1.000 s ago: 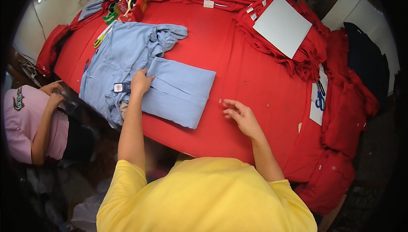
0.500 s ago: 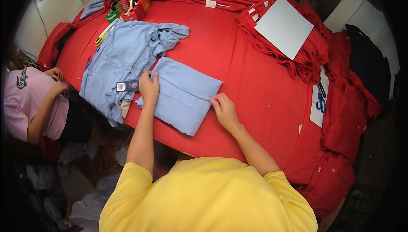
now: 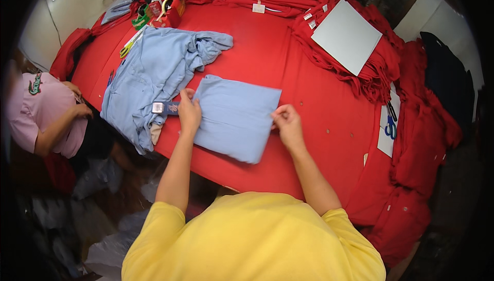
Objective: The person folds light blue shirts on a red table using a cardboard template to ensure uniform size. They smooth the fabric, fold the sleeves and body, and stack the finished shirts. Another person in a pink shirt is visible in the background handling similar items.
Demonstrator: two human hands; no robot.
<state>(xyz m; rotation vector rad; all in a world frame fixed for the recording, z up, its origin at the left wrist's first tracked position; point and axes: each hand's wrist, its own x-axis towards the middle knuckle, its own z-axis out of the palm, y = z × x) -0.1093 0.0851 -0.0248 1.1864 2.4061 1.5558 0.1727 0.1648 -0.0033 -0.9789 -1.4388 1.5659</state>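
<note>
A light blue garment (image 3: 234, 119), folded into a neat rectangle, lies before me on the red-covered table (image 3: 257, 39). At its left edge my left hand (image 3: 190, 114) is closed, the fingers gripping the fold. A dark blue hang tag (image 3: 171, 108) with a white label sticks out to the left beside that hand. My right hand (image 3: 289, 124) pinches the right edge between thumb and fingertips. Just left of the folded piece spreads a second light blue garment (image 3: 154, 70), loose and crumpled.
Red garments (image 3: 378, 75) are piled at the far right, topped by a white board (image 3: 347, 37). Blue-handled scissors (image 3: 390, 127) lie on paper at right. Yellow-handled scissors (image 3: 125, 49) and a red tape dispenser (image 3: 170, 14) sit far left. Another person (image 3: 51, 111) is at the left.
The folded garment has shifted slightly right and turned a little, with both hands moving along. The hang tag now sits at a different angle. The person at left has moved an arm.
</note>
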